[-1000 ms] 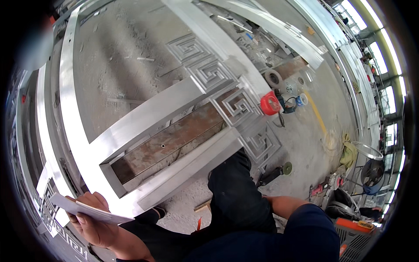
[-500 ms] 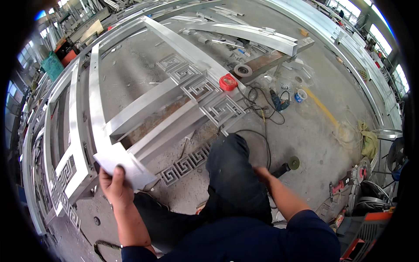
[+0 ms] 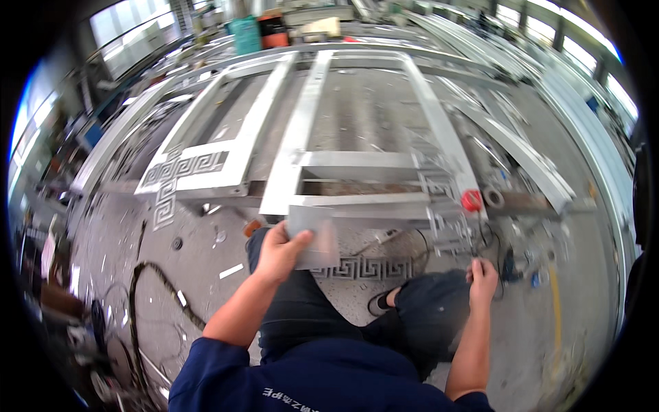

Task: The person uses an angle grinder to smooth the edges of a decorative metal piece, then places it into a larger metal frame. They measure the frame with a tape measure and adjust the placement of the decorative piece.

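Observation:
My left hand [image 3: 278, 253] grips a thin, pale rectangular sheet [image 3: 314, 237] by its left edge, thumb on top. The sheet is blurred; I cannot tell whether it is paper or metal. It is in front of the near end of a silver metal frame [image 3: 420, 89]. Above my right knee, my right hand [image 3: 482, 278] has its fingers curled together, and what they hold, if anything, does not show. Beyond that hand, a red tape measure [image 3: 471, 200] rests at the frame's near right corner, beside cut-out fretwork panels [image 3: 449, 232].
A second metal frame with a fretwork corner [image 3: 180, 168] stands to the left. Another fretwork strip [image 3: 374, 268] lies low in front of me. A grinding disc [image 3: 493, 198] sits right of the tape measure. A dark hose [image 3: 141, 302] and scraps lie on the floor at left.
My view has swung left, and the frame now appears straight ahead. The left hand still holds the sheet. My right hand has risen from beside the angle grinder to above my knee.

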